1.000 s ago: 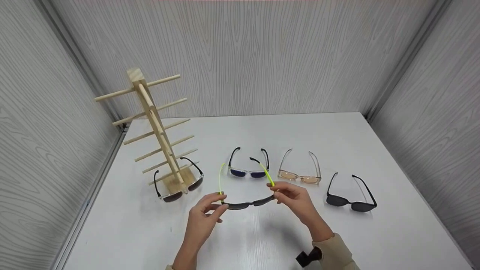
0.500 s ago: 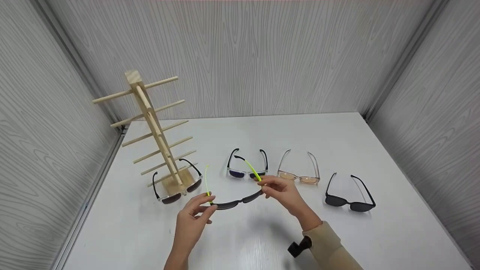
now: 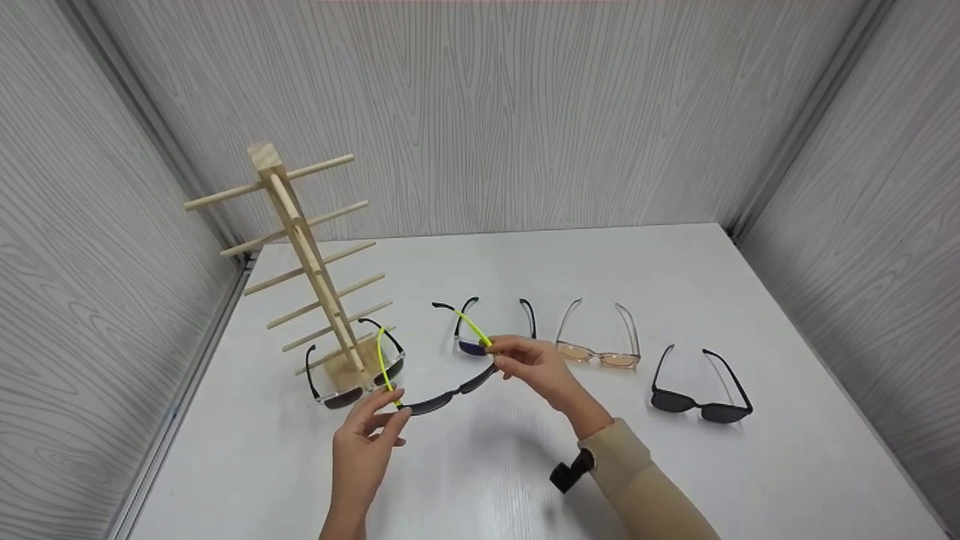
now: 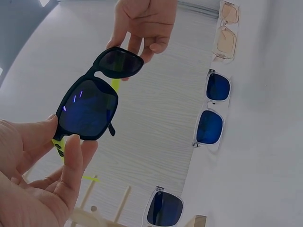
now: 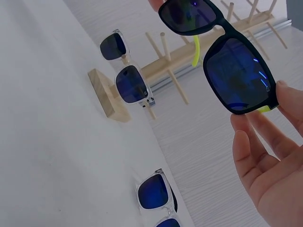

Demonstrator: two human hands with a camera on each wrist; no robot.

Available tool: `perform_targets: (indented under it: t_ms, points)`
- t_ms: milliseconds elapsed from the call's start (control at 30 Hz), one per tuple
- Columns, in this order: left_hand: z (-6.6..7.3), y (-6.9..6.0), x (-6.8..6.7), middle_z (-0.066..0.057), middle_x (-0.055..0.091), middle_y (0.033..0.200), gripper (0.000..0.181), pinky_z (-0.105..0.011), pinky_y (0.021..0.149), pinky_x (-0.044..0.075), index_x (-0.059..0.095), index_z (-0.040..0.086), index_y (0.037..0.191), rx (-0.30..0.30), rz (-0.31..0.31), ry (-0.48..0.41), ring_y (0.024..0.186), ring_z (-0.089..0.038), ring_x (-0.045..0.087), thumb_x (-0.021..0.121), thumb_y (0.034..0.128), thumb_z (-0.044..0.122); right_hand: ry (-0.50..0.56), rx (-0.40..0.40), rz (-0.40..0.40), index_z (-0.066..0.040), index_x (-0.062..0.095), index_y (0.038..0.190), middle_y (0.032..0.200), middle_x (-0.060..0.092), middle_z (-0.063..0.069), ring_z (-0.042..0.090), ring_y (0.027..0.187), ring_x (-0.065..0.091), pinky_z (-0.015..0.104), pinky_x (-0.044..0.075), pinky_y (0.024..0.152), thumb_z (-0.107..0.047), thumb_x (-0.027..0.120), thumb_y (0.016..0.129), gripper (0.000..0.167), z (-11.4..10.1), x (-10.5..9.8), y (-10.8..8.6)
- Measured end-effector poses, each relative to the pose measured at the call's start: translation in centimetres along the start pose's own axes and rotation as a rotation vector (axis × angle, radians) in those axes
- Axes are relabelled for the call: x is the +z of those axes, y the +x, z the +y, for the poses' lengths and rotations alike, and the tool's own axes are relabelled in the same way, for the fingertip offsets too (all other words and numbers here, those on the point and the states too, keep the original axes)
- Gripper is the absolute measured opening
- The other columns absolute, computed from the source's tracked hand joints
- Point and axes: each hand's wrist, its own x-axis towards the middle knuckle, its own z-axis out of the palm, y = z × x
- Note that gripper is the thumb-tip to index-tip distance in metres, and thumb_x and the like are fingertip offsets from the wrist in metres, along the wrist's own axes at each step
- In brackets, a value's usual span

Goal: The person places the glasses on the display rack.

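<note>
A pair of dark sunglasses (image 3: 431, 406) with bright yellow-green side pieces is held clear of the bench (image 3: 637, 285), in front of the person and to the right of a wooden rack (image 3: 298, 229). The left hand (image 3: 365, 439) pinches the left corner of the frame between thumb and fingers, at the hinge; the right hand (image 3: 534, 369) pinches the right corner in the same way. Both side pieces are unfolded and point away from the person; the frame slants, its right end farther from the person than its left. Both wrist views show the two lenses, with bluish reflections on one. The rack has several levels of pegs; at its lowest level, just above the base, sits a clear-framed pair (image 3: 343, 398), its dark side pieces extending either side of the post. On the bench behind the right hand lies a second clear-framed pair with blue lenses (image 3: 472, 348), partly hidden in the head view. Just beside it, to the right, lies a peach-tinted pair (image 3: 619, 361), and farther right a black pair (image 3: 725, 413); all three have their side pieces unfolded. The right sleeve (image 3: 641, 480) is beige, with a black fitting (image 3: 572, 472) at the wrist.
</note>
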Motion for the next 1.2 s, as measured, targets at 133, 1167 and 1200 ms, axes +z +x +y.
perform_targets:
  t_ms: [133,1167,1200]
  points:
    - [-0.3,0.0,-0.4,-0.008,0.057,0.119,0.029,-0.028,0.057,0.055,0.068,0.007,0.108,-0.015,0.025,0.004,0.079,-0.015,0.065,0.073,0.0800,0.005,0.002,-0.018,-0.021,0.010,0.059,0.111,0.121,0.057,0.015,0.016,0.085,0.057,0.028,0.050,0.071,-0.008,0.061,0.090,0.027,0.8,0.4,0.9]
    - [-1.5,1.8,-4.4,-0.007,0.059,0.112,0.032,-0.026,0.056,0.055,0.063,0.008,0.115,-0.023,0.194,0.051,0.078,-0.016,0.065,0.070,0.0840,0.009,-0.027,0.007,-0.070,0.005,0.061,0.114,0.118,0.060,0.009,0.022,0.087,0.059,0.041,0.051,0.075,-0.005,0.057,0.092,0.024,-1.4,6.0,5.3]
    - [-1.5,1.8,-4.5,-0.006,0.058,0.114,0.032,-0.026,0.056,0.055,0.063,0.009,0.116,-0.029,0.199,0.063,0.078,-0.014,0.065,0.069,0.0845,0.010,-0.028,0.014,-0.071,0.005,0.061,0.114,0.118,0.059,0.009,0.026,0.088,0.058,0.043,0.051,0.076,-0.005,0.057,0.092,0.025,-1.4,6.2,5.5]
